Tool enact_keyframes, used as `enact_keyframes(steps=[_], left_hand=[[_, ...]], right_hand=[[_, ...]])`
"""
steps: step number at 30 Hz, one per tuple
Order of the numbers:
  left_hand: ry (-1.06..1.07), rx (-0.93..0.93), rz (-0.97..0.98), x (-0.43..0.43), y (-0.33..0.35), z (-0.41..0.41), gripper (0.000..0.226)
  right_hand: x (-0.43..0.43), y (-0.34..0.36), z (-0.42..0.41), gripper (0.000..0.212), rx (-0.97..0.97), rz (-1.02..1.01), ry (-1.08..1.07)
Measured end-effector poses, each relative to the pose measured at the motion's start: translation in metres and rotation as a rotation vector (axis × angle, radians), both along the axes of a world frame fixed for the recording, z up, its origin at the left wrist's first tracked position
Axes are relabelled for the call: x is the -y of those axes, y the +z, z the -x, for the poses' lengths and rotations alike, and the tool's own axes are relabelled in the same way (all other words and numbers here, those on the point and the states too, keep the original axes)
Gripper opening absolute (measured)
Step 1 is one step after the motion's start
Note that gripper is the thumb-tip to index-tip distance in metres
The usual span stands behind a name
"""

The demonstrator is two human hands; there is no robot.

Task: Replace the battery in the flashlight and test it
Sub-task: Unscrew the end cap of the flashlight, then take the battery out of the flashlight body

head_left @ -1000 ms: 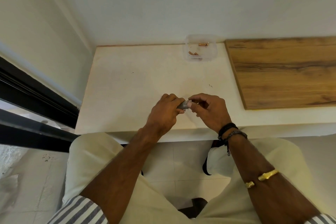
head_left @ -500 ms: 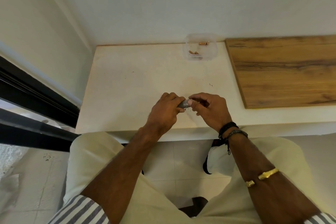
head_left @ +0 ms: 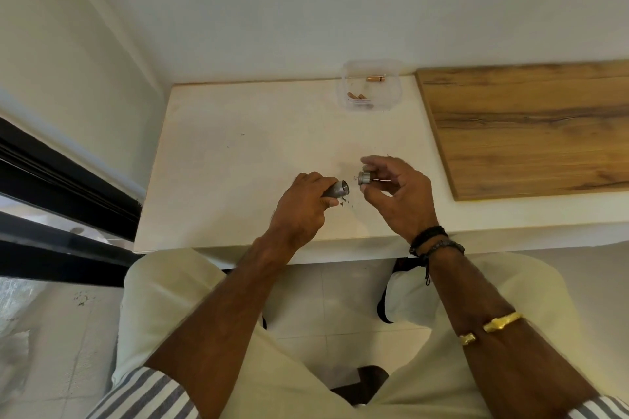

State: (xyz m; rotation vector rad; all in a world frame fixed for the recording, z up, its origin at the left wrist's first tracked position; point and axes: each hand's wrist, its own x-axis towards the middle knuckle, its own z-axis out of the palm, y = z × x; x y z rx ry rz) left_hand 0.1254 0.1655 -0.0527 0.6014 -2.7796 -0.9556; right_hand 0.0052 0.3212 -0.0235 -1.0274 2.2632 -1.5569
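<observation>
**benchguy:** ok so the white table [head_left: 238, 153] takes up most of the shot, pushed into the wall corner. A wooden board [head_left: 531, 126] lies flat on the table's right part. At the back edge of the table, just left of that board, there's a clear plastic tub [head_left: 371, 85] with a few copper-coloured batteries [head_left: 356, 97] in it.

**lumenhead:** and the hands?

**benchguy:** both over the front middle of the table, apart from each other. Left hand [head_left: 303, 211] is wrapped tight around the flashlight body [head_left: 337, 189], open end pointing right. Right hand [head_left: 398, 194] pinches the little metal end cap [head_left: 364, 177] between thumb and fingers, just beside that open end, with a small gap between the two parts.

**lumenhead:** battery inside?

**benchguy:** can't tell, the tube's mouth is too dark. Tiny dark specks [head_left: 343, 203] on the table right under the flashlight too.
</observation>
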Motion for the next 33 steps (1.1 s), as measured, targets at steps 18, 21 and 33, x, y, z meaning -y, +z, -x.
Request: enact_keyframes(steps=[18,21,33], left_hand=[[0.007,-0.182,-0.019,-0.003,0.001,-0.005,0.027],[0.009,-0.166,-0.012,-0.004,0.002,-0.004,0.027],[-0.178,-0.053,0.564,-0.006,0.024,0.008,0.041]], right_hand=[[-0.006,-0.057,0.028,0.025,-0.004,-0.317,-0.419],[-0.008,-0.060,0.029,0.022,0.002,-0.371,-0.432],[0.009,-0.021,-0.008,0.016,0.763,0.131,-0.202]])
